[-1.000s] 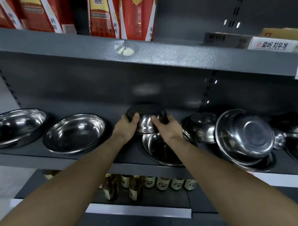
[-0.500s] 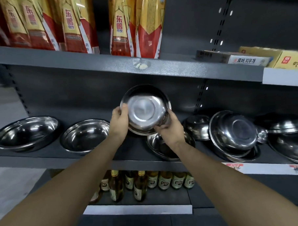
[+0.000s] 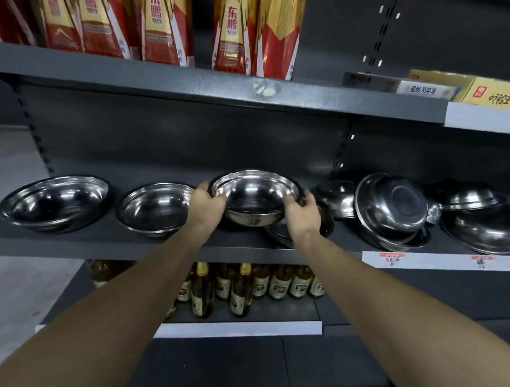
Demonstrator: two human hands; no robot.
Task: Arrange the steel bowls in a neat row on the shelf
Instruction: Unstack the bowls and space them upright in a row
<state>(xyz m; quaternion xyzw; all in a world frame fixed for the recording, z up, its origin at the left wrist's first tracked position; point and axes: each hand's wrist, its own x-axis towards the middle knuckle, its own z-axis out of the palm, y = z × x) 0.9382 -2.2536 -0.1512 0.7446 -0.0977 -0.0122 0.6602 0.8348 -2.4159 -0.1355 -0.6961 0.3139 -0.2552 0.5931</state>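
Mid-shelf (image 3: 110, 243) | we hold the upright bowl (image 3: 255, 197), left grip (image 3: 204, 205) and right grip (image 3: 303, 217) pinching its rim | next: set it beside the second bowl (image 3: 156, 208).

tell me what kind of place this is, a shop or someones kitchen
Most likely a shop aisle. Dark metal shelving carries price tags on its front edge, rows of identical red cartons above, bottles below, and many loose steel bowls.
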